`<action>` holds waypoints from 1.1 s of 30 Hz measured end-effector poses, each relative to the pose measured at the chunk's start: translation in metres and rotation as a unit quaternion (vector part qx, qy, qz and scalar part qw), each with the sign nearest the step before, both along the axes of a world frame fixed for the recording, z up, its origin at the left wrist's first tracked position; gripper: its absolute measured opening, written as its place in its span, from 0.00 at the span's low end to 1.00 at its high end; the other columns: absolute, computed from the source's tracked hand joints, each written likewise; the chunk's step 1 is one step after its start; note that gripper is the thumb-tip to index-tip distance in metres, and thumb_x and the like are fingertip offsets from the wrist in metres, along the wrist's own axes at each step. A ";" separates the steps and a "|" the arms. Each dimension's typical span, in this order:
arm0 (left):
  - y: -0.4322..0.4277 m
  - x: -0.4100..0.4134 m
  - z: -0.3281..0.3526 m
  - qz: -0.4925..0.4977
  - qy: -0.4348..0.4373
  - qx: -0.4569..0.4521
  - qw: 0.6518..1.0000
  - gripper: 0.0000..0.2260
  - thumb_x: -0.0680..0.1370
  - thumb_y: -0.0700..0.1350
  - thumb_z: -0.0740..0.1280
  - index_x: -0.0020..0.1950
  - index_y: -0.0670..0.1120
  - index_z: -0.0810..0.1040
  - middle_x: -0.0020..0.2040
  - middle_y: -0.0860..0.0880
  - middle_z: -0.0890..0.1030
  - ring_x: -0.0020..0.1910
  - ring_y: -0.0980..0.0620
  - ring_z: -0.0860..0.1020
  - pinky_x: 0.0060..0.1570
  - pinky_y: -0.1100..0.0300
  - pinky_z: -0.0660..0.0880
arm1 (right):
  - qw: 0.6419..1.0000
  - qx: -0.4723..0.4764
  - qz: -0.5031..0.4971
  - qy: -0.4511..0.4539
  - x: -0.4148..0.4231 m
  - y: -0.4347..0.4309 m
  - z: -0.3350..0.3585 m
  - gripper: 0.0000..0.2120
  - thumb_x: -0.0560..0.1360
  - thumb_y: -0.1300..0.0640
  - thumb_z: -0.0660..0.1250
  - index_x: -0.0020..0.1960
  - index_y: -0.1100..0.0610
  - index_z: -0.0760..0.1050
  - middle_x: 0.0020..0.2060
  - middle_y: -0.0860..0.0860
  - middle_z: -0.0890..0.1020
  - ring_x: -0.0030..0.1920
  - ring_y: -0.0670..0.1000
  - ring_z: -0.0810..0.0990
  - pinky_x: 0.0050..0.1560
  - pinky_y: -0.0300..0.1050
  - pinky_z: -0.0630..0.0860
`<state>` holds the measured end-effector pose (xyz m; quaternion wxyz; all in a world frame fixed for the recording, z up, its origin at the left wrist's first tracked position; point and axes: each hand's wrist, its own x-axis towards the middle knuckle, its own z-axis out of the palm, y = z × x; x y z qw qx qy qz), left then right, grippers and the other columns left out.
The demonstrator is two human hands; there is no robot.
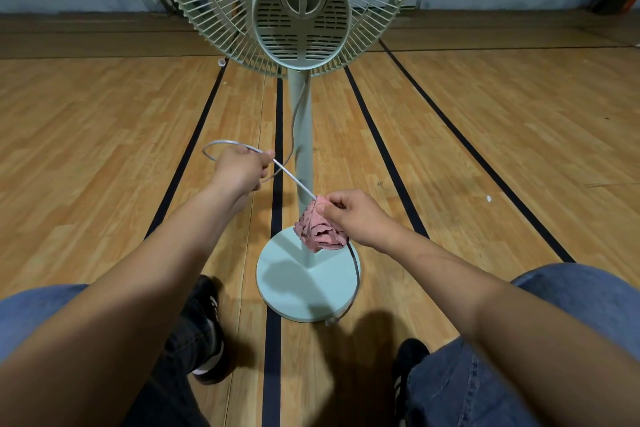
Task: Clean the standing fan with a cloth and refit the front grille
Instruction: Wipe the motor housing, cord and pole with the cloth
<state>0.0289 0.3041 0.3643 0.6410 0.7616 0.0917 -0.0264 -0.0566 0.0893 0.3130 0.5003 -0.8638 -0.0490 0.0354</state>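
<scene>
- Standing fan (304,28): pale green, seen from the rear; slotted motor housing with a round knob on the back, and a wire rear grille (194,10) around it.
- Pole (304,135): pale green, upright, rising from a round base (298,284) on the wooden floor (104,135) between my feet.
- Power cord (294,180): grey, thin; hangs from under the motor, loops out to the left, runs taut between my two hands, then curves down past the base edge, ending perhaps in a plug, too dim to be sure.
- Cloth (320,230): pink, crumpled, bunched around the cord just above the base.
- My left hand (240,170): fingers curled tight around the cord.
- My right hand (353,215): pinches the cloth onto the cord.
- Floor: tan planks with dark lines.
</scene>
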 end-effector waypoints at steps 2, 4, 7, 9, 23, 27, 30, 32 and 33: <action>0.007 0.006 0.005 0.032 0.002 -0.015 0.999 0.05 0.83 0.43 0.72 0.56 0.43 0.82 0.39 0.49 0.76 0.35 0.54 0.73 0.34 0.59 0.71 | 1.000 -0.006 0.006 0.007 -0.001 -0.001 -0.001 0.16 0.84 0.54 0.67 0.37 0.54 0.76 0.29 0.46 0.74 0.29 0.45 0.70 0.36 0.43 0.67; 0.015 0.012 0.010 0.072 0.008 -0.035 0.997 0.05 0.83 0.43 0.71 0.58 0.44 0.82 0.38 0.49 0.75 0.34 0.54 0.72 0.32 0.60 0.70 | 1.000 -0.013 0.015 0.008 -0.002 -0.001 -0.002 0.16 0.84 0.54 0.67 0.40 0.60 0.76 0.30 0.50 0.75 0.30 0.48 0.71 0.36 0.44 0.68; 0.027 0.021 0.016 0.137 0.006 -0.053 0.989 0.03 0.84 0.44 0.69 0.55 0.45 0.80 0.41 0.48 0.77 0.33 0.52 0.72 0.34 0.60 0.71 | 1.000 -0.010 0.025 0.002 -0.004 0.000 -0.002 0.18 0.84 0.53 0.66 0.42 0.65 0.76 0.31 0.51 0.76 0.31 0.47 0.72 0.35 0.42 0.70; 0.031 0.023 0.014 0.178 -0.031 -0.040 0.983 0.08 0.85 0.47 0.68 0.46 0.48 0.75 0.45 0.47 0.77 0.38 0.48 0.73 0.41 0.55 0.73 | 1.000 -0.005 0.026 -0.001 -0.004 0.003 -0.001 0.18 0.84 0.52 0.66 0.42 0.65 0.77 0.30 0.50 0.76 0.30 0.46 0.72 0.33 0.38 0.69; -0.017 -0.017 -0.022 -0.045 0.032 -0.008 0.998 0.09 0.84 0.48 0.71 0.47 0.45 0.78 0.40 0.50 0.80 0.30 0.57 0.75 0.27 0.64 0.71 | 0.999 -0.049 0.012 0.016 -0.003 0.002 -0.003 0.19 0.84 0.52 0.66 0.41 0.65 0.74 0.31 0.53 0.73 0.33 0.50 0.70 0.36 0.46 0.66; -0.025 -0.026 -0.027 -0.117 0.026 0.037 0.992 0.13 0.80 0.45 0.77 0.42 0.46 0.75 0.37 0.50 0.80 0.31 0.56 0.76 0.29 0.62 0.72 | 0.999 -0.047 -0.003 0.015 0.000 0.000 -0.005 0.17 0.84 0.52 0.66 0.39 0.60 0.76 0.30 0.49 0.75 0.32 0.47 0.72 0.34 0.43 0.67; -0.028 -0.031 -0.028 -0.126 0.023 0.061 0.990 0.13 0.80 0.45 0.76 0.41 0.46 0.74 0.33 0.52 0.79 0.33 0.54 0.75 0.31 0.61 0.71 | 0.999 -0.038 -0.004 0.015 -0.001 0.001 -0.005 0.18 0.84 0.52 0.66 0.39 0.60 0.76 0.29 0.48 0.75 0.30 0.46 0.71 0.33 0.41 0.67; -0.029 -0.032 -0.027 -0.123 0.022 0.058 0.990 0.13 0.82 0.45 0.74 0.42 0.45 0.74 0.36 0.51 0.81 0.33 0.55 0.75 0.29 0.63 0.71 | 0.999 -0.030 -0.001 0.016 -0.003 0.002 -0.004 0.19 0.84 0.50 0.66 0.42 0.64 0.76 0.30 0.50 0.75 0.31 0.48 0.71 0.34 0.43 0.67; -0.029 -0.031 -0.026 -0.119 0.021 0.057 0.991 0.13 0.82 0.45 0.74 0.42 0.46 0.74 0.38 0.50 0.82 0.33 0.55 0.76 0.29 0.64 0.71 | 1.000 -0.025 0.000 0.016 -0.003 0.003 -0.004 0.19 0.84 0.50 0.66 0.43 0.64 0.76 0.30 0.50 0.75 0.31 0.48 0.71 0.35 0.44 0.68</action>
